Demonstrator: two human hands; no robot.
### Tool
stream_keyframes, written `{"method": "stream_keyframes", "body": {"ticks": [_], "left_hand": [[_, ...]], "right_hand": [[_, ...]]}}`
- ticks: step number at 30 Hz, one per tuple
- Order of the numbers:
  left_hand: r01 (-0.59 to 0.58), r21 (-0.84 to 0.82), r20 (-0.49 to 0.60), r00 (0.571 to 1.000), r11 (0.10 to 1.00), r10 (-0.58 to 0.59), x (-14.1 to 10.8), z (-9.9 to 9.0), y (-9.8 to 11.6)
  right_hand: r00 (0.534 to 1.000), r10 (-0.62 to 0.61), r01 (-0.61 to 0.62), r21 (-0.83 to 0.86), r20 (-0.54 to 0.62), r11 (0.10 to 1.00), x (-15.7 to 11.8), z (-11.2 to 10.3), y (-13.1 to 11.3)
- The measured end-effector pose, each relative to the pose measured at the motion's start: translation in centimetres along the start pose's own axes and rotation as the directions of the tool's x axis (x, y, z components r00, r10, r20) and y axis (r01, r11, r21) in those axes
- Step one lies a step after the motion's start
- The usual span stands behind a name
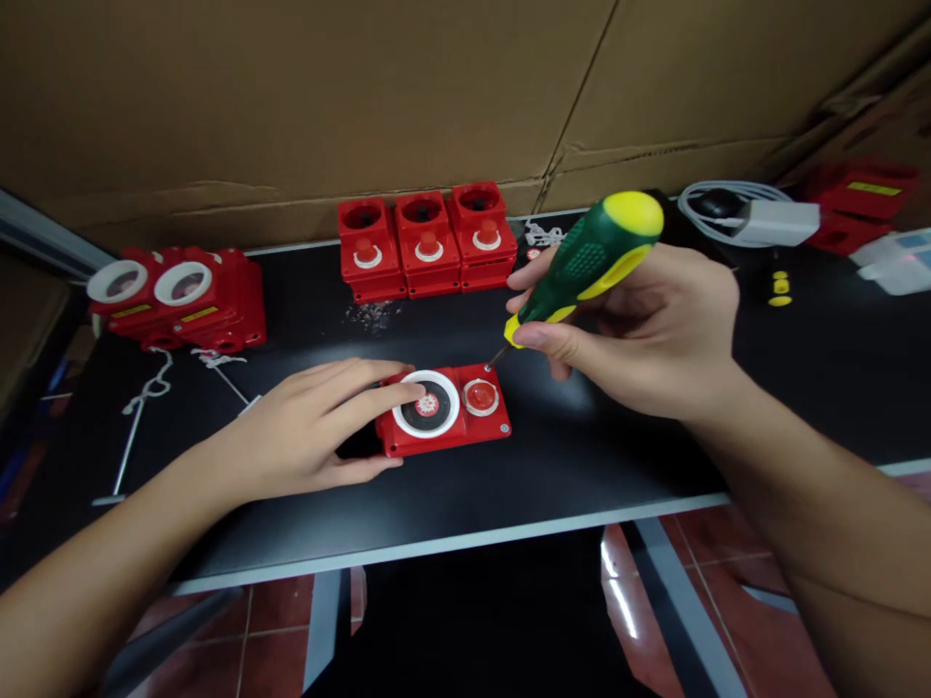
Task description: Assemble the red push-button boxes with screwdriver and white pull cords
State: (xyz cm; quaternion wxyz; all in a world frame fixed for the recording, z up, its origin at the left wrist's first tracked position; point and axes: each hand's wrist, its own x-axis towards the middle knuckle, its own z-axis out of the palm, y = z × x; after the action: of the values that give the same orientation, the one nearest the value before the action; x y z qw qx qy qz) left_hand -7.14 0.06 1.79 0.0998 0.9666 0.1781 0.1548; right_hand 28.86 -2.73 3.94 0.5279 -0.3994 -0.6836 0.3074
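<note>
On the dark table lies a red box [476,438] with a white-ringed round cover [452,427] and a red dome in a smaller white ring [481,396]. My left hand [320,417] grips the box by its left end, fingertips on the cover, thumb along the near side. A green and yellow screwdriver [582,262] is pinched in my right hand [647,330], tilted, its tip at a corner screw [488,367] of the box. Another screw [504,428] shows at the near right corner.
Three red boxes with open round holes [428,247] stand along the back. Red boxes with white rings [189,296] sit at left, near thin metal rods [129,451]. A coiled cable with a white adapter [778,221] and a clear container [898,262] are at right.
</note>
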Motion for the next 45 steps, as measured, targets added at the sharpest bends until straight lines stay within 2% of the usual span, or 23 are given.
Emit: {"method": "stream_keyframes", "body": {"ticks": [9, 15, 21, 30, 35, 39, 45], "left_hand": [[0.014, 0.02, -0.032, 0.999, 1.0, -0.013, 0.2, 0.0, 0.9], [0.021, -0.04, -0.071, 0.997, 0.999, -0.024, 0.4, 0.1, 0.7], [0.062, -0.149, -0.03, 0.997, 0.987, -0.067, 0.8, -0.1, 0.6], [0.073, -0.094, -0.019, 0.997, 0.993, -0.075, 0.7, 0.2, 0.8], [0.115, -0.085, 0.024, 0.993, 0.99, -0.113, 0.6, 0.2, 0.7], [0.099, -0.068, 0.029, 0.995, 0.993, -0.097, 0.7, 0.1, 0.7], [0.092, -0.028, 0.041, 0.995, 0.995, -0.09, 0.6, 0.0, 0.4]], "right_hand": [[0.999, 0.032, -0.034, 0.084, 0.025, 0.996, 0.3, 0.1, -0.3], [1.0, 0.003, -0.007, 0.111, 0.029, 0.994, 0.2, 0.1, -0.6], [0.992, -0.005, -0.006, 0.086, 0.122, 0.996, -0.1, -0.4, -0.8], [0.979, 0.04, -0.052, 0.05, 0.201, 0.997, 0.6, -0.7, 0.1], [0.974, -0.052, 0.066, -0.056, 0.222, 0.996, 0.9, -0.7, 1.1], [0.975, -0.143, 0.17, -0.156, 0.173, 0.973, 0.8, -0.7, 1.0], [0.971, -0.17, 0.197, -0.162, 0.169, 0.967, 0.7, -0.5, 0.8]]}}
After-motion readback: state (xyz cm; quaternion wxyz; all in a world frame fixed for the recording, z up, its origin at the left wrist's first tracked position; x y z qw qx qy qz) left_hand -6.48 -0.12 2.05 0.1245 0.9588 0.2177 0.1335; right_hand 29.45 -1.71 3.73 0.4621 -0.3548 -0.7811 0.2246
